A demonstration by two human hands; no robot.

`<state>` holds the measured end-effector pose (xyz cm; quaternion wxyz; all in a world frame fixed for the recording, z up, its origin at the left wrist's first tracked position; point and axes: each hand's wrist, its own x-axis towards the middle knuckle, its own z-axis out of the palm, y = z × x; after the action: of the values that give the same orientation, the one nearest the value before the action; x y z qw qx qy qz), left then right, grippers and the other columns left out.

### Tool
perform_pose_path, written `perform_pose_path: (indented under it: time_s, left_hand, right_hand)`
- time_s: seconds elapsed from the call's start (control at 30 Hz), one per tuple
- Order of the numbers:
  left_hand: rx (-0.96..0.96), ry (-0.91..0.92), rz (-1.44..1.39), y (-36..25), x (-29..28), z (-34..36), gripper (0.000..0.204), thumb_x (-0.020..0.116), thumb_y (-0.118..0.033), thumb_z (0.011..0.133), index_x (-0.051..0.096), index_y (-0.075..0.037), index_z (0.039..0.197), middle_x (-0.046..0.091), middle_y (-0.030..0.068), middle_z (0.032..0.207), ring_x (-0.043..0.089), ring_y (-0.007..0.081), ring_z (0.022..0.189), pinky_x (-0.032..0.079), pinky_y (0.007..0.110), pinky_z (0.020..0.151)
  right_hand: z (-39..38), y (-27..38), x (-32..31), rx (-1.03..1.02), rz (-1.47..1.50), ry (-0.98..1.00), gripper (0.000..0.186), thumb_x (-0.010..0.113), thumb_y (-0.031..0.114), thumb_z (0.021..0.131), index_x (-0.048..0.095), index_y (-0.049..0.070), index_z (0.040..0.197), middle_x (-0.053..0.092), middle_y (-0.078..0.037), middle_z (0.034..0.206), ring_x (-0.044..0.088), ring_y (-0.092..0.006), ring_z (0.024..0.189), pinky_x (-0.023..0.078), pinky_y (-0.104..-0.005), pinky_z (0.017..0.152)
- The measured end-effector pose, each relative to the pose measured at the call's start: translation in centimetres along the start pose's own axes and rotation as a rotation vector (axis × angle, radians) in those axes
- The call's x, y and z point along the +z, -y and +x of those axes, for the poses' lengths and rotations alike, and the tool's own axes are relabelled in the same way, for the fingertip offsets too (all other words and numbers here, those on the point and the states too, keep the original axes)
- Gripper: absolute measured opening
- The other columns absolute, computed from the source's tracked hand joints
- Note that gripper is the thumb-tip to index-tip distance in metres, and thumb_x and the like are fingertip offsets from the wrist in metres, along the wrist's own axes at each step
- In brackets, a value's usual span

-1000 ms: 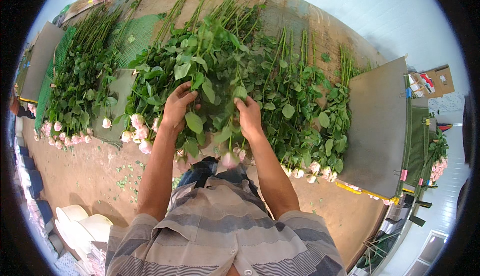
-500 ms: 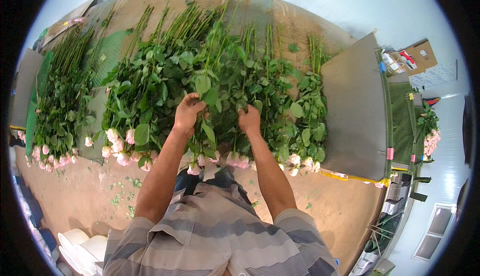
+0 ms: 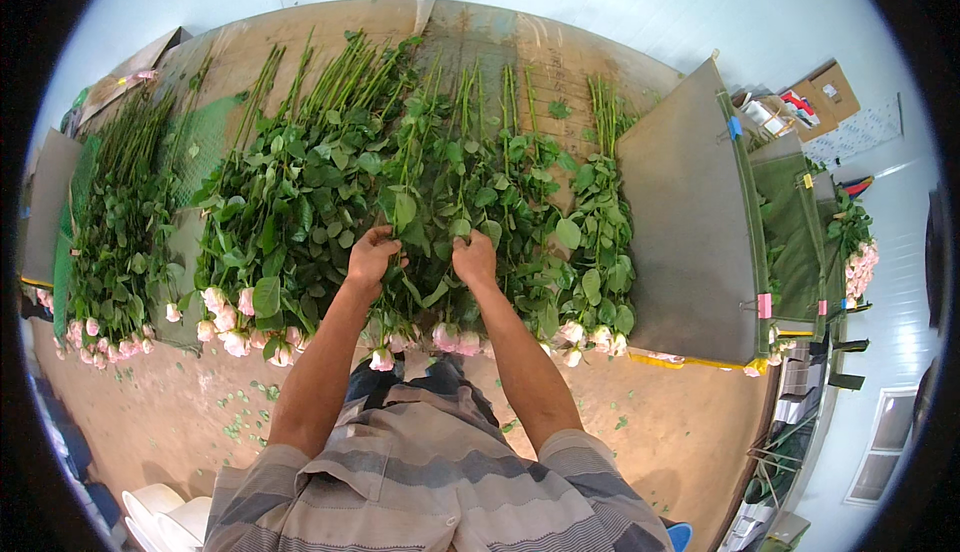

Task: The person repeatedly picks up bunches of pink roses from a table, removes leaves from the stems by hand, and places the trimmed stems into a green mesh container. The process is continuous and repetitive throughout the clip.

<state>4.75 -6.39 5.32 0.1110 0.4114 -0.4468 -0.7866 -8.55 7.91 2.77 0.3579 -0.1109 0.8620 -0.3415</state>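
Observation:
Cut pink roses lie in bunches across a work table, green stems pointing away from me and blooms hanging over the near edge. My left hand (image 3: 372,256) is closed by thumb and fingers around a leafy rose stem (image 3: 404,208) in the middle bunch. To its right, my right hand (image 3: 475,258) is closed at the leaves of the neighbouring roses (image 3: 490,202). What its fingertips pinch is hidden. A pale pink bloom (image 3: 382,360) hangs below my left wrist, with more blooms (image 3: 455,340) between my forearms.
A separate rose bunch (image 3: 120,222) lies at the far left beside green netting (image 3: 205,142). An upright grey panel (image 3: 690,222) bounds the table at right, with green cloth-sided compartments (image 3: 790,222) beyond. Leaf scraps (image 3: 245,412) litter the floor; white chairs (image 3: 165,517) stand behind left.
The rose stem at my left hand, raised with its end reaching far back, now lies lower among the others. My hands have moved nearer to each other, and the view has shifted slightly.

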Motion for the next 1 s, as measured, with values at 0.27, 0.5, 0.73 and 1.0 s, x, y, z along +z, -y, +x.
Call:
perform_pose_path:
  time_s: [0.27, 0.5, 0.73, 1.0]
  left_hand:
    - [-0.091, 0.1, -0.148, 0.1, 0.9, 0.1, 0.034, 0.062, -0.005, 0.086, 0.049, -0.001, 0.118, 0.058, 0.0092, 0.095, 0.06, 0.0212, 0.081, 0.055, 0.035, 0.071]
    - [-0.081, 0.07, 0.069, -0.3, -0.4, 1.1, 0.037, 0.061, -0.012, 0.087, 0.051, -0.001, 0.121, 0.059, 0.0105, 0.107, 0.06, 0.0236, 0.088, 0.053, 0.037, 0.076]
    - [-0.092, 0.093, 0.121, 0.0, -1.6, 1.6, 0.042, 0.068, -0.012, 0.083, 0.052, 0.002, 0.119, 0.06, 0.011, 0.108, 0.059, 0.021, 0.093, 0.048, 0.033, 0.081]
    - [-0.031, 0.098, 0.199, 0.3, -2.2, 1.6, 0.032, 0.065, -0.014, 0.085, 0.056, 0.001, 0.113, 0.064, 0.0093, 0.091, 0.06, 0.0186, 0.082, 0.048, 0.033, 0.075]
  right_hand:
    - [-1.6, 1.4, 0.5, -0.196, 0.302, -0.086, 0.039, 0.045, 0.026, 0.097, 0.046, 0.001, 0.127, 0.055, -0.02, 0.112, 0.054, -0.0393, 0.099, 0.045, -0.0543, 0.083]
    - [-2.8, 3.1, 1.8, -0.34, 0.262, -0.29, 0.029, 0.047, 0.022, 0.094, 0.053, 0.001, 0.113, 0.06, -0.021, 0.097, 0.057, -0.0389, 0.088, 0.044, -0.0469, 0.077]
    - [-0.8, 3.1, 2.9, -0.337, 0.282, -0.054, 0.04, 0.064, 0.038, 0.087, 0.058, 0.005, 0.108, 0.062, -0.014, 0.101, 0.06, -0.032, 0.09, 0.047, -0.048, 0.076]
    - [-0.7, 2.6, 3.5, -0.155, 0.174, -0.031, 0.044, 0.072, 0.029, 0.079, 0.058, 0.004, 0.112, 0.064, -0.014, 0.105, 0.06, -0.0331, 0.099, 0.048, -0.0448, 0.083]
